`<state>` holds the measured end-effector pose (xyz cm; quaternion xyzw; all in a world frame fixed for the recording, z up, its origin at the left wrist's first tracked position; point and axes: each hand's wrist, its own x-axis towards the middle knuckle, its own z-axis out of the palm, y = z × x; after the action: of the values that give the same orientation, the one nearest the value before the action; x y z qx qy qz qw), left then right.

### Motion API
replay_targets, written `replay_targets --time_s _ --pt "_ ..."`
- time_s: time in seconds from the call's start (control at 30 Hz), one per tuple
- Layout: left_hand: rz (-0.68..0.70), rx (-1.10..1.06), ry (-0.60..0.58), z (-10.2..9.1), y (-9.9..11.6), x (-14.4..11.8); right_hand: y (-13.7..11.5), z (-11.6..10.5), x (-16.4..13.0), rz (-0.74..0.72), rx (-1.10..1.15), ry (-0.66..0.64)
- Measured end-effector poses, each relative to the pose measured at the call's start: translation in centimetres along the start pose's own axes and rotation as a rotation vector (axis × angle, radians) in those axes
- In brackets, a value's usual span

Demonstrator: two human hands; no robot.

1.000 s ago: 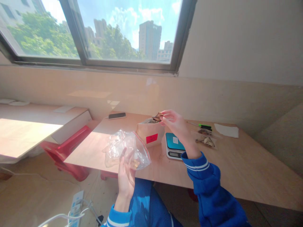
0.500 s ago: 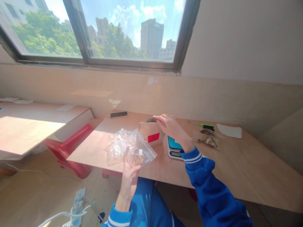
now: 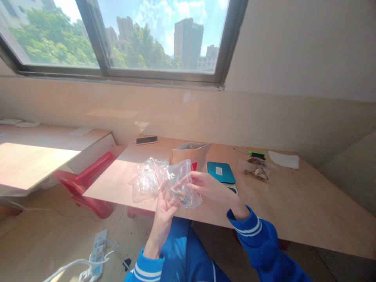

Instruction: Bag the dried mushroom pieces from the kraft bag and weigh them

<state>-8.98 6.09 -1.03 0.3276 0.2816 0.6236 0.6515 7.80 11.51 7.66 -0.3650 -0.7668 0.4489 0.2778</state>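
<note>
My left hand (image 3: pixel 163 210) holds a clear zip bag (image 3: pixel 188 183) from below, in front of the wooden table's (image 3: pixel 293 203) near edge. Small brown pieces lie in the bag's bottom. My right hand (image 3: pixel 207 185) pinches the same bag at its right side, fingers at its mouth. More crumpled clear bags (image 3: pixel 145 181) lie on the table just left of it. Behind the hands stands an open brown paper pouch (image 3: pixel 189 154) with a red label. A teal-topped kitchen scale (image 3: pixel 221 172) sits to its right.
A flat clear packet of dried pieces (image 3: pixel 257 169), a green-handled tool (image 3: pixel 253 153) and a white paper (image 3: pixel 283 159) lie at the table's back right. A phone (image 3: pixel 146 140) lies at the back left. A red stool (image 3: pixel 88 180) and a power strip (image 3: pixel 96 250) are at lower left.
My right hand left the paper pouch and came down to the clear bag in my left hand. The left hand lifted the bag slightly to the right.
</note>
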Motion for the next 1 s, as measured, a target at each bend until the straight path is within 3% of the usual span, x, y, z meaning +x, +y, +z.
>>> replay_targets --time_s 0.17,0.37,0.47,0.6,0.83,1.0 --pt "0.012 0.081 0.078 -1.0 -0.9 0.7 -0.1 0.6 -0.4 -0.05 0.022 -0.095" --pt "0.039 0.188 0.224 -1.1 -1.4 0.7 1.0 2.3 0.0 -0.057 0.06 -0.061" --pt "0.034 0.218 0.222 -0.8 -0.6 0.6 1.0 2.2 0.1 -0.061 0.106 -0.04" --pt "0.04 0.242 0.227 -1.3 1.1 0.6 0.6 -0.3 0.0 -0.072 0.059 0.047" --pt "0.109 0.273 0.408 -3.5 3.5 0.6 -1.2 -5.6 3.7 -0.19 -0.251 0.487" --pt "0.179 0.402 0.482 -5.7 4.6 2.7 -0.2 -6.2 5.5 -0.245 -0.519 0.491"
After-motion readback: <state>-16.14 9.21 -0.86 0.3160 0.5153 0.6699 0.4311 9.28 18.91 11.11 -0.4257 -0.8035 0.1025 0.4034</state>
